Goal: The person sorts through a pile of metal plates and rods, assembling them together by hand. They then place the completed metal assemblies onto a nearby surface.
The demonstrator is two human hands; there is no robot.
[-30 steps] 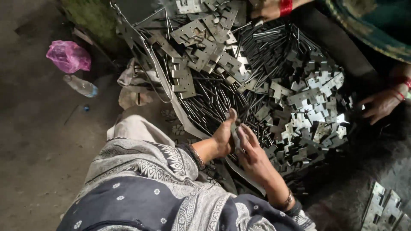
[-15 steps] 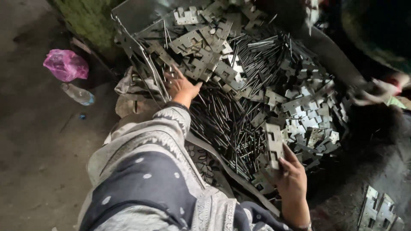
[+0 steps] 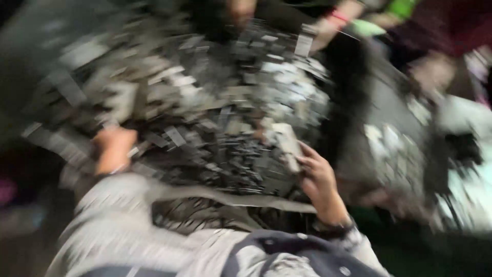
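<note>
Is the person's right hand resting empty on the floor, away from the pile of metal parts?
No: the right hand holds a flat pale metal piece up over the heap of grey metal parts and rods.

1. This looks like a small metalworking workshop, with the work done low down at floor level.
2. A large heap of grey stamped sheet-metal pieces (image 3: pixel 205 102), flat and notched, fills the middle of the view from nine o'clock to two o'clock.
3. Thin dark metal rods (image 3: pixel 241 154) lie loose among the pieces near the centre.
4. A second patch of pale flat metal pieces (image 3: pixel 400 149) lies on a dark surface at three o'clock.
5. Another person's hand with a red bangle (image 3: pixel 328 25) reaches into the same heap at one o'clock, so several people work around one pile.
6. The picture is heavily blurred, and finer details of the room cannot be told.
</note>
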